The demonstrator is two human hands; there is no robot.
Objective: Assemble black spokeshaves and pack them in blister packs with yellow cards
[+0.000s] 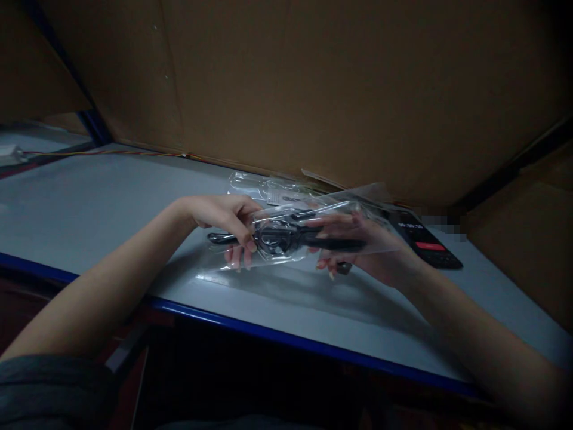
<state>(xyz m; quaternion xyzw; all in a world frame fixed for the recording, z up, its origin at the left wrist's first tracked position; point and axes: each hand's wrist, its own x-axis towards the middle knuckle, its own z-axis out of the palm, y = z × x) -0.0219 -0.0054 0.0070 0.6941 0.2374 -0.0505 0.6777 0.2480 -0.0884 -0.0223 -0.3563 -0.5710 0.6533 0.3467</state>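
Apparently handling clear bag (293, 255) with black item (277, 235) inside, above tabletop (89, 200), between front and back edges. Pinching bag in left hand's grip (233, 227); about right hand's grip (358, 233), seen through plastic, cannot tell. Calling next for steady left hold.

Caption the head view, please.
Left hand and right hand handle a clear plastic bag holding black parts over a grey table.
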